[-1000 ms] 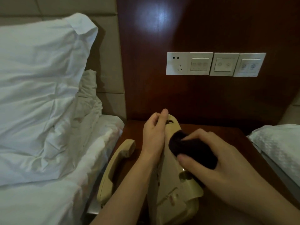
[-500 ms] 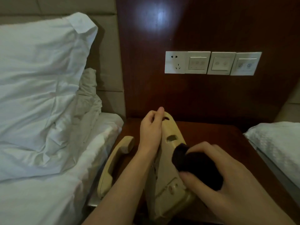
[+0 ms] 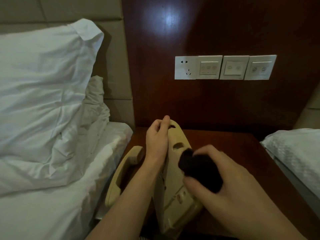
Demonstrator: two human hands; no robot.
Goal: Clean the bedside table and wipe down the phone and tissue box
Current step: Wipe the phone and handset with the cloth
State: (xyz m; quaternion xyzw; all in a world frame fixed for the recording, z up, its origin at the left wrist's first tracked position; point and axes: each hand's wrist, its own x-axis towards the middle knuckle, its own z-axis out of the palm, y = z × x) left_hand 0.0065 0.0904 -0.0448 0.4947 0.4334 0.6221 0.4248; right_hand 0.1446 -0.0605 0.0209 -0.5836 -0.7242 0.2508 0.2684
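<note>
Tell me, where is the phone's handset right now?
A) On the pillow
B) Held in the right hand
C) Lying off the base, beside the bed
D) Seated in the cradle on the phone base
C: the handset lies on the bedside table next to the bed, apart from the phone base, which the left hand holds tipped up while the right hand rubs it with a dark cloth.
</note>
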